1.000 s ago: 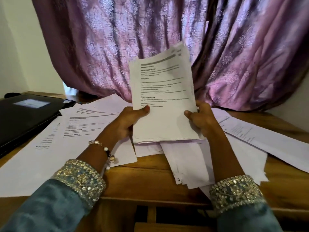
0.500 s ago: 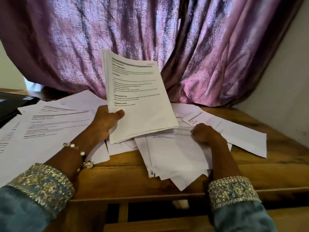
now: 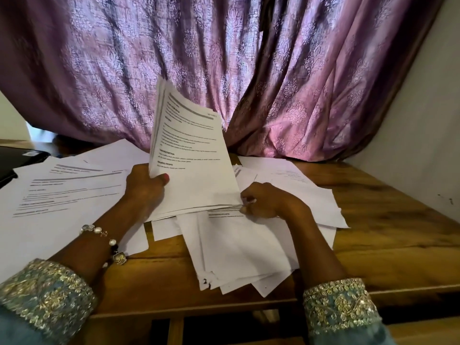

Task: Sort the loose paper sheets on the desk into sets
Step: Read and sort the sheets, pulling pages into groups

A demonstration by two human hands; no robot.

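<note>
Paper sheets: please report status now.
Left hand grips raised stack. Right hand pinches loose sheet on desk. Nothing blocking.

sleeves [image 3: 34, 327]: blue-grey fabric | cuffs [image 3: 339, 305]: gold sequin embroidery, both arms | left wrist: pearl bracelet [image 3: 104, 235], round beads, small charm

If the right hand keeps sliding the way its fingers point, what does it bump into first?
Probably the bottom corner of the held stack of papers: the right hand has its fingertips pointing left, right at that edge, seemingly already touching it.
</note>
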